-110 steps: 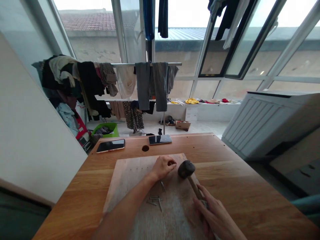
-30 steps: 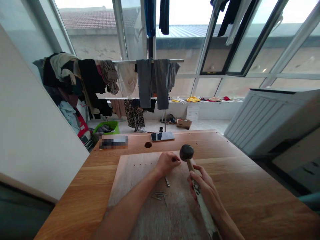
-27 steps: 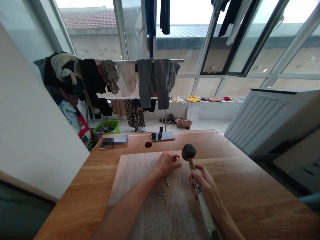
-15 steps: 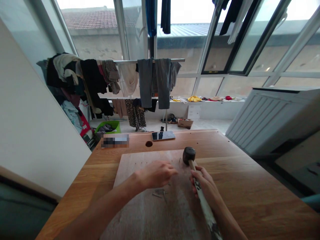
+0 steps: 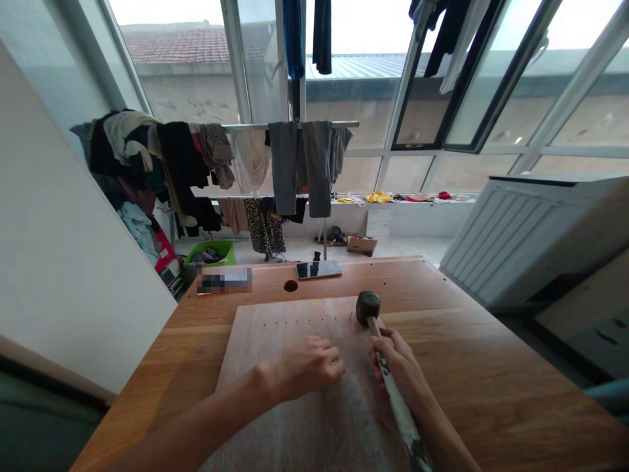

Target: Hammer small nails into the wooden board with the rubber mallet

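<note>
A pale wooden board (image 5: 275, 328) lies on the brown wooden table (image 5: 491, 367), with a row of small dots along its far edge. My right hand (image 5: 398, 364) grips the light handle of a hammer (image 5: 368, 307); its dark head rests near the board's far right corner. My left hand (image 5: 307, 364) hovers low over the middle of the board, fingers curled downward, covering the spot where loose nails lay. What its fingers hold, if anything, is hidden.
Two phones (image 5: 318, 269) lie at the table's far edge beside a round hole (image 5: 290, 286). Beyond stand a clothes rack (image 5: 295, 157) with hanging garments, a green basket (image 5: 210, 252) and tall windows. A white slatted panel (image 5: 531, 229) rises to the right, a white wall to the left.
My left hand has left the far right of the board, where it pinched something by the hammer head, and come down over the loose nails. The hammer head has dropped onto the board.
</note>
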`<state>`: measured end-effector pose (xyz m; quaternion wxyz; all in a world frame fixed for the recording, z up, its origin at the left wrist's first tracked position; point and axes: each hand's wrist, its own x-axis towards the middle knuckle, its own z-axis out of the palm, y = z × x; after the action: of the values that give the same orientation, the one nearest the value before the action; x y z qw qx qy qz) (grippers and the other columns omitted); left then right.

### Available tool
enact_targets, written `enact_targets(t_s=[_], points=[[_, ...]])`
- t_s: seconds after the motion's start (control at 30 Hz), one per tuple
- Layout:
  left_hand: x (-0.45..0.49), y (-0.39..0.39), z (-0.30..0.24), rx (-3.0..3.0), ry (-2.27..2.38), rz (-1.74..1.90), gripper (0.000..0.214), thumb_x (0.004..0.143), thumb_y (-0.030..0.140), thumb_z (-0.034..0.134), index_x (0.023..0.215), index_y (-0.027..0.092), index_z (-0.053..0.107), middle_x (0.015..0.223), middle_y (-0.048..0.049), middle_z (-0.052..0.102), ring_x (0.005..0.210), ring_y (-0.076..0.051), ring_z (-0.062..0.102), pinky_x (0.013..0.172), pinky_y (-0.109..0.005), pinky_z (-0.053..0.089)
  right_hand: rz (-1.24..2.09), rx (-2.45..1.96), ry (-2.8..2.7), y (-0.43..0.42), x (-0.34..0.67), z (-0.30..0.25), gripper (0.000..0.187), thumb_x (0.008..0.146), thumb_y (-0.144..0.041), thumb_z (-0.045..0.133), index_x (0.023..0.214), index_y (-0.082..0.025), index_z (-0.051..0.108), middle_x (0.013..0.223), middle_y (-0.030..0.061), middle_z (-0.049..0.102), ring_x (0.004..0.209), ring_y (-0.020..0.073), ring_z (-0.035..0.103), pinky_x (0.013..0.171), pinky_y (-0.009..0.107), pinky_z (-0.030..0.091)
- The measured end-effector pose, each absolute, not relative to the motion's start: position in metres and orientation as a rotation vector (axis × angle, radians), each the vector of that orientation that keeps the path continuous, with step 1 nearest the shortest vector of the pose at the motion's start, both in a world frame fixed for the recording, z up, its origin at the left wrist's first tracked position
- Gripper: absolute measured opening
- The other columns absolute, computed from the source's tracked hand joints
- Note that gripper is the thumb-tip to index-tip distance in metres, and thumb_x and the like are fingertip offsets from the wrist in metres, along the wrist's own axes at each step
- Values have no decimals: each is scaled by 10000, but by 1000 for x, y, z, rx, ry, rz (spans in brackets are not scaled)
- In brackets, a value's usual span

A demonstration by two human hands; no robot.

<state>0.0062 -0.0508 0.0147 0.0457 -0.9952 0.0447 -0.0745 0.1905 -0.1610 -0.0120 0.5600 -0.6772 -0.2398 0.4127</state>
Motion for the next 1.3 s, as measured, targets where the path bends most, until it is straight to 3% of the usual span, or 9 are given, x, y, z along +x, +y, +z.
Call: enact_targets(t_s=[0.13,0.3,0.4,0.6,0.77,0.97,1.3], points=[[15,-33,14,-3382,-51,-367,143,846,90,588,924,184,662,895,-37,662,777,-156,627,691,-252,476,977,-1593,-572,-160,191,-12,475,712,-515,616,1058,-240,442,517,-113,549,348,93,484,310,184,361],[48,0,-7,-3608,-938,-1284,143,815,117,593,922,144,684,843,-33,685,752,-131,639,722,-232,506,974,-1588,-584,-159,191,-12,474,718,-512,610,1066,-237,443,524,-108,558,352,96,490,311,187,371],[64,10,-21,-3577,-1228,-1516,91,793,141,614,854,135,681,788,-29,697,710,-129,641,696,-230,512,973,-1594,-585,-159,191,-11,468,728,-506,604,1074,-234,446,535,-101,570,355,97,493,310,188,374],[67,4,-32,-3600,-1209,-1454,105,813,238,651,836,146,696,746,-24,707,684,-140,647,673,-233,508,961,-1582,-568,-161,191,-11,456,733,-492,616,1072,-229,461,545,-100,572,366,93,503,322,184,379],[66,3,-34,-3594,-1179,-1487,107,818,230,647,853,149,705,780,-26,719,716,-145,658,710,-242,511,936,-1543,-550,-161,189,-9,464,737,-491,627,1082,-222,472,547,-100,564,366,87,491,329,184,372],[66,3,-32,-3575,-1156,-1374,64,794,186,657,811,150,707,716,-9,687,648,-127,603,633,-221,471,928,-1451,-606,-163,187,-7,566,697,-524,698,1108,-223,452,560,-104,557,373,80,472,330,181,364],[69,3,-38,-3554,-1223,-1496,101,745,143,689,843,156,670,719,6,681,628,-115,608,609,-210,466,1081,-1286,-793,-163,176,-6,489,847,-543,601,1195,-255,415,739,-76,600,319,37,447,278,159,347]])
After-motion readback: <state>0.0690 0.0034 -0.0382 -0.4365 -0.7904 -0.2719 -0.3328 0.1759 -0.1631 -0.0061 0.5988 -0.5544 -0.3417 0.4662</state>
